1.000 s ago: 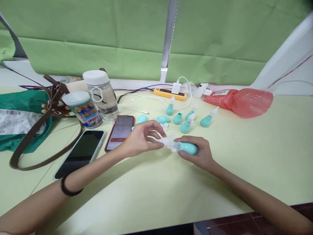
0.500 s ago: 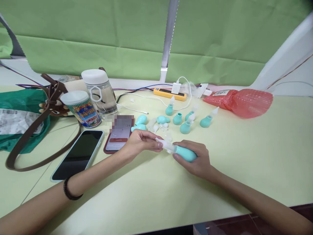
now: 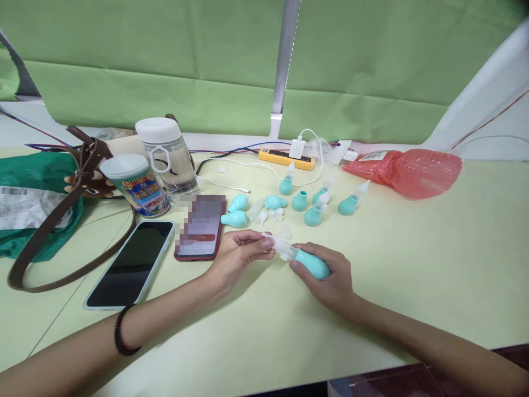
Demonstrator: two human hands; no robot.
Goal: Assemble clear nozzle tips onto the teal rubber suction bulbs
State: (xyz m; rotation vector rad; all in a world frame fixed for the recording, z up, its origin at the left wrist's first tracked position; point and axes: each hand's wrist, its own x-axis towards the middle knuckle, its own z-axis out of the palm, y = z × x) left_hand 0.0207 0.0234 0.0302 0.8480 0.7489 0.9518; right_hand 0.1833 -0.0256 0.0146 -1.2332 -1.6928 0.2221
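Observation:
My right hand is wrapped round the turquoise bulb of a nasal aspirator, its neck pointing left. Between the thumb and fingers of my left hand is a translucent white nozzle, which meets the bulb's neck; how firmly it sits there I cannot tell. Just beyond my hands lie loose clear and white parts and several loose turquoise bulbs. Farther right, several aspirators with nozzles on, such as this one, stand on the table beside an open-necked bulb.
Left of my hands lie a red-edged phone and a phone in a pale case. Behind them stand a snack can and a water bottle. A yellow power strip and a red bubble-wrap bag lie along the back.
My left wrist and forearm have shifted down and right, uncovering more of a loose bulb. My right hand has moved slightly left, still round the bulb; the nozzle stays at its neck.

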